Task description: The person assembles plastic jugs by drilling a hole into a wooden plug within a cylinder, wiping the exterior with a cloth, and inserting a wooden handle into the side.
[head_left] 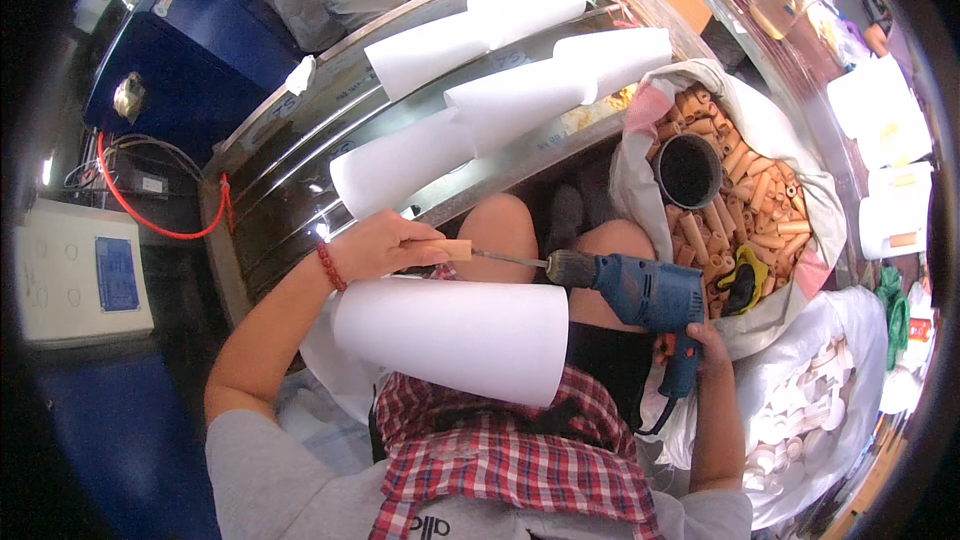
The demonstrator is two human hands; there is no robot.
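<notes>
My left hand (395,240) is closed around a short tan tube (457,249). From the right, the thin bit (510,260) of a blue power drill (645,290) reaches the tube's end; how far it goes in, I cannot tell. My right hand (708,348) grips the drill's handle, its fingers partly hidden behind it. Across my lap, just below the tube and bit, lies a large smooth white roll (455,335), slightly tapered. A black cable hangs from the drill's handle.
Several white rolls (400,160) lie on a metal-edged bench ahead. At right, an open sack (820,190) holds many tan tubes, a dark cup (688,172) and a yellow-black tool (743,282). Below it sits a plastic bag (800,420) of white pieces. Blue cabinet (190,40) stands far left.
</notes>
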